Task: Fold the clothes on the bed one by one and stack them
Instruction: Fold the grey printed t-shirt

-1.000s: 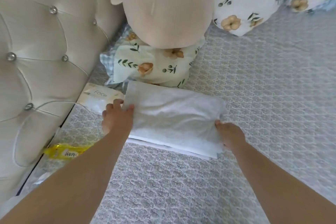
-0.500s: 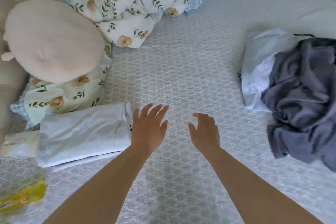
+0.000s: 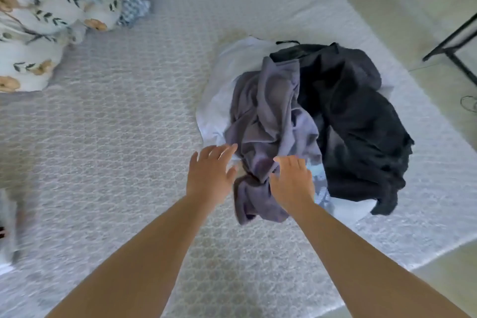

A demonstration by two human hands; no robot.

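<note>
Evidently much remained: grey-purple garment [image 3: 268,121], black garment [image 3: 361,121] and white garment [image 3: 219,90] lay unfolded, heaped just beyond the fingertips. Left hand [image 3: 209,173] and right hand [image 3: 291,181] hovered spread, holding nothing; no folded stack was clearly visible.

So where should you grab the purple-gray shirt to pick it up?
Probably the bunched near end of the purple-gray shirt, coming from the front, where both hands already reach. It lies on top of the white garment, beside the black garment, and its lower folds stick out free onto the bed.
</note>
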